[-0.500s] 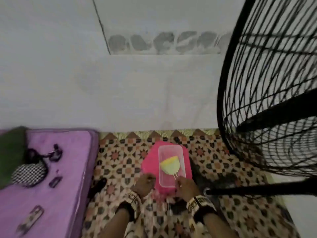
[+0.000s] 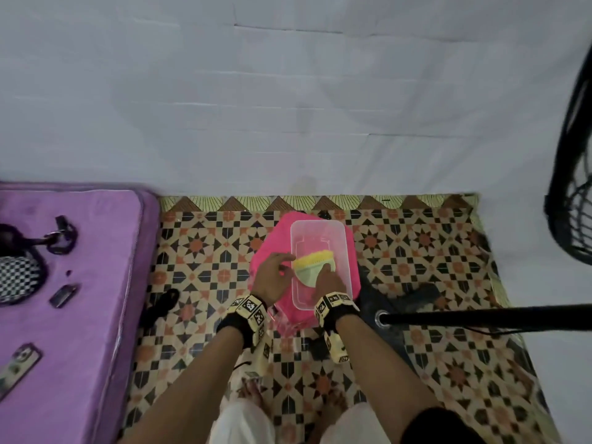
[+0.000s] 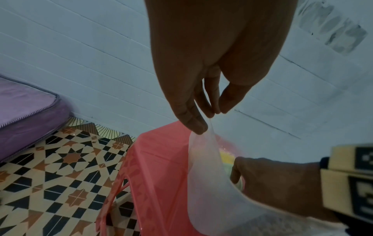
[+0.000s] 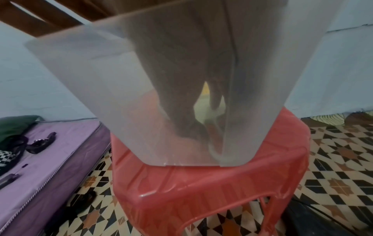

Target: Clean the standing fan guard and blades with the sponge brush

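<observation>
The fan guard (image 2: 568,174) is cut off by the right edge of the head view; only an arc of black wire mesh shows, and the blades cannot be made out. The fan pole (image 2: 487,317) crosses the lower right as a black bar, its upper end out of frame.

The purple mattress (image 2: 70,283) fills the left side, also cropped. Small dark items lie on it, too blurred to identify.

The pink stool (image 2: 272,248) stands on the patterned floor (image 2: 205,264) near the wall. Most of its top is covered by the clear tub (image 2: 320,227), which sits toward the stool's right edge.

The sponge brush (image 2: 312,265) lies inside the tub, near the tub's left wall. Its yellow head shows; its handle is hidden under the right hand.

The left hand (image 2: 272,278) is at the tub's left wall. In the left wrist view its fingertips (image 3: 196,126) and thumb are pressed together on the tub rim, pinching it.

The right hand (image 2: 330,278) reaches into the tub, its fingers on the sponge brush. In the right wrist view the hand is seen only through the cloudy tub wall, so whether it grips the brush or merely touches it cannot be determined; it appears to rest on it.
</observation>
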The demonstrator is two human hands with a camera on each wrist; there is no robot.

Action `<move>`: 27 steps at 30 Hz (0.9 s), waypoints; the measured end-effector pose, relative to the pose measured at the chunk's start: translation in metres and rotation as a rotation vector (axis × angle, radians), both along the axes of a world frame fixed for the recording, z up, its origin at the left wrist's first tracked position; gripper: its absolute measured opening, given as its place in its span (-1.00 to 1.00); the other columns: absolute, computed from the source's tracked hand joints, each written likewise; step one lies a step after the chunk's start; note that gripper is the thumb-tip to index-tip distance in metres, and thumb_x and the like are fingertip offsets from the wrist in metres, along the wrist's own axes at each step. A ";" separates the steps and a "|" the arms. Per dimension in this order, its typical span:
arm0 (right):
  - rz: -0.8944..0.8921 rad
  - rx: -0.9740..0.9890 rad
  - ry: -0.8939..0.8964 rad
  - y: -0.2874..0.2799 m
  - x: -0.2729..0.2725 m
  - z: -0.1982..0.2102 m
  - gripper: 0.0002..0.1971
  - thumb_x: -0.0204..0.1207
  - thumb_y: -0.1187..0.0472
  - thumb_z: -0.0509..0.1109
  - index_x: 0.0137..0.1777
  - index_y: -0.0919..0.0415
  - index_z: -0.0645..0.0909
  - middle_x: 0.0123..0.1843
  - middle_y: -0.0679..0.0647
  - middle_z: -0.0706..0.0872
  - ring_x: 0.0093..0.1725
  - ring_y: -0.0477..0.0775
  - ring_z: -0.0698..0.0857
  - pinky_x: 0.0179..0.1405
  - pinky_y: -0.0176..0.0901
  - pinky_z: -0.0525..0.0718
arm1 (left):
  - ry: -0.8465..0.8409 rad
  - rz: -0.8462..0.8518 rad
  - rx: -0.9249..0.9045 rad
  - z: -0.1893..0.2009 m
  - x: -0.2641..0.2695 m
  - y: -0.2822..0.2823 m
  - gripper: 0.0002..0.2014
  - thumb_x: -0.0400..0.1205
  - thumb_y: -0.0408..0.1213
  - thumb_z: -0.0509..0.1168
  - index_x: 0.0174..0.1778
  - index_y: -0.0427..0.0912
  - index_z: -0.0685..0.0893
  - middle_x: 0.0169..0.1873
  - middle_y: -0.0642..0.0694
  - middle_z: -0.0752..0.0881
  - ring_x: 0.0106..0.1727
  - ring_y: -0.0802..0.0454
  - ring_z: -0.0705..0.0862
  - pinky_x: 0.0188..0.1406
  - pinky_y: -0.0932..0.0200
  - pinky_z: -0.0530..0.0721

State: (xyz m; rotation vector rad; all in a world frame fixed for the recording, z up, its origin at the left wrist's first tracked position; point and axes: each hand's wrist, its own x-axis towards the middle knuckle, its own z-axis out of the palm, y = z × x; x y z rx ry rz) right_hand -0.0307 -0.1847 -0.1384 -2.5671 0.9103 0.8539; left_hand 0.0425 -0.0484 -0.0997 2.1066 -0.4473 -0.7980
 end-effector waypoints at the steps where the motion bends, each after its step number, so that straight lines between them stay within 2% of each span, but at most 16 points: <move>1: -0.020 -0.001 -0.023 0.001 0.001 0.009 -0.30 0.83 0.11 0.15 0.77 0.41 -0.12 0.53 0.26 0.55 0.43 0.20 0.64 0.36 -0.05 0.64 | 0.010 -0.011 -0.002 0.008 0.002 0.001 -0.65 0.79 -0.50 0.25 0.51 -0.29 0.64 0.50 -0.19 0.61 0.35 -0.08 0.67 0.45 0.04 0.66; 3: -0.050 -0.007 -0.125 0.008 0.005 0.040 -0.46 0.82 0.12 0.11 0.69 0.38 0.14 0.42 0.27 0.63 0.33 0.25 0.70 0.30 0.04 0.68 | 0.017 -0.017 -0.008 0.027 0.007 0.004 -0.64 0.80 -0.47 0.24 0.53 -0.25 0.63 0.52 -0.17 0.62 0.36 -0.05 0.67 0.37 0.09 0.69; 5: -0.084 0.015 -0.233 0.017 0.005 0.082 -0.60 0.83 0.20 0.09 0.59 0.37 0.27 0.29 0.26 0.72 0.20 0.25 0.76 0.18 0.07 0.75 | 0.051 -0.004 -0.032 0.056 0.012 0.007 -0.63 0.82 -0.42 0.24 0.56 -0.18 0.60 0.54 -0.14 0.60 0.38 0.00 0.64 0.21 0.23 0.67; 7: -0.081 0.071 -0.334 0.026 0.000 0.135 -0.65 0.82 0.25 0.18 0.54 0.37 0.38 0.18 0.21 0.77 0.05 0.17 0.79 -0.01 -0.11 0.78 | 0.098 0.000 -0.083 0.099 0.018 0.008 -0.58 0.83 -0.32 0.25 0.65 -0.10 0.51 0.61 -0.11 0.53 0.46 0.00 0.58 0.28 0.18 0.61; 8: -0.067 0.089 -0.410 0.031 -0.004 0.167 -0.69 0.80 0.24 0.24 0.47 0.33 0.48 0.11 0.13 0.78 -0.06 0.05 0.78 -0.16 -0.32 0.73 | 0.122 0.002 -0.121 0.125 0.022 0.008 -0.54 0.84 -0.28 0.25 0.69 -0.06 0.45 0.62 -0.10 0.51 0.49 -0.03 0.57 0.35 0.11 0.60; 9: -0.058 0.108 -0.505 0.036 -0.006 0.201 -0.75 0.80 0.19 0.27 0.38 0.28 0.57 0.00 0.03 0.76 -0.19 -0.08 0.72 -0.32 -0.44 0.64 | 0.135 0.000 -0.167 0.154 0.027 0.009 -0.51 0.84 -0.26 0.26 0.72 -0.03 0.41 0.62 -0.09 0.50 0.50 -0.06 0.59 0.40 0.03 0.63; 11: -0.079 0.159 -0.721 0.048 -0.012 0.275 -0.81 0.77 0.10 0.31 0.23 0.16 0.64 -0.16 -0.18 0.64 -0.34 -0.25 0.61 -0.45 -0.48 0.54 | 0.134 0.004 -0.282 0.217 0.033 0.016 -0.51 0.83 -0.26 0.28 0.71 0.00 0.43 0.57 -0.06 0.57 0.40 -0.09 0.69 0.38 -0.13 0.75; 13: -0.092 0.150 -0.933 0.058 -0.016 0.353 -0.84 0.70 0.04 0.41 0.17 0.07 0.65 -0.14 -0.22 0.61 -0.28 -0.26 0.61 -0.40 -0.46 0.54 | 0.068 0.031 -0.425 0.283 0.043 0.027 -0.62 0.81 -0.32 0.32 0.56 0.03 0.59 0.41 -0.03 0.71 0.24 -0.14 0.80 0.16 -0.09 0.86; 14: -0.074 0.129 -1.026 0.062 -0.019 0.390 -0.83 0.68 0.03 0.44 0.17 0.07 0.66 -0.06 -0.19 0.62 -0.20 -0.24 0.63 -0.28 -0.42 0.59 | 0.016 0.047 -0.499 0.318 0.048 0.033 -0.66 0.80 -0.35 0.34 0.48 0.02 0.65 0.33 -0.02 0.75 0.18 -0.13 0.83 0.07 -0.01 0.87; 16: -0.024 0.090 -1.205 0.070 -0.023 0.455 -0.79 0.68 0.03 0.45 0.22 0.07 0.68 0.13 -0.12 0.65 0.02 -0.13 0.67 -0.04 -0.20 0.72 | -0.092 0.055 -0.615 0.389 0.057 0.041 -0.71 0.78 -0.38 0.36 0.37 0.01 0.72 0.24 -0.04 0.79 0.11 -0.09 0.87 0.00 0.06 0.85; 17: -0.012 0.081 -1.296 0.072 -0.025 0.484 -0.79 0.70 0.02 0.42 0.25 0.06 0.67 0.17 -0.11 0.67 0.07 -0.11 0.69 0.02 -0.14 0.74 | -0.141 0.037 -0.664 0.424 0.060 0.042 -0.73 0.78 -0.39 0.36 0.33 0.01 0.74 0.22 -0.05 0.80 0.09 -0.10 0.87 0.00 0.04 0.85; 19: -0.050 0.083 -1.480 0.072 -0.032 0.536 -0.79 0.72 -0.04 0.35 0.24 0.02 0.64 0.08 -0.11 0.77 -0.01 -0.15 0.75 -0.05 -0.18 0.75 | -0.240 -0.034 -0.756 0.493 0.064 0.040 -0.73 0.79 -0.43 0.34 0.27 0.02 0.76 0.18 -0.06 0.82 0.07 -0.13 0.88 0.00 0.03 0.86; 22: -0.165 -0.034 -1.741 0.047 -0.046 0.604 -0.83 0.75 -0.03 0.34 0.20 0.02 0.63 -0.23 -0.12 0.77 -0.30 -0.21 0.73 -0.36 -0.34 0.64 | -0.353 -0.159 -0.851 0.580 0.057 0.018 -0.73 0.81 -0.42 0.30 0.32 -0.01 0.74 0.17 -0.05 0.84 0.07 -0.12 0.88 0.00 0.04 0.86; 24: -0.214 -0.123 -1.855 0.021 -0.062 0.644 -0.87 0.78 0.03 0.32 0.17 0.06 0.59 -0.22 -0.13 0.75 -0.28 -0.24 0.75 -0.47 -0.35 0.64 | -0.460 -0.225 -0.866 0.621 0.045 -0.008 -0.73 0.80 -0.38 0.33 0.39 -0.05 0.71 0.20 0.02 0.84 0.14 0.00 0.86 0.04 0.11 0.83; 27: -0.244 -0.241 -1.930 -0.026 -0.090 0.697 -0.88 0.82 0.09 0.25 0.21 0.12 0.51 -0.09 -0.21 0.68 -0.16 -0.46 0.73 -0.50 -0.49 0.63 | -0.635 -0.314 -0.842 0.669 0.019 -0.051 -0.69 0.78 -0.29 0.37 0.45 -0.01 0.69 0.32 0.16 0.76 0.28 0.25 0.74 0.17 0.31 0.74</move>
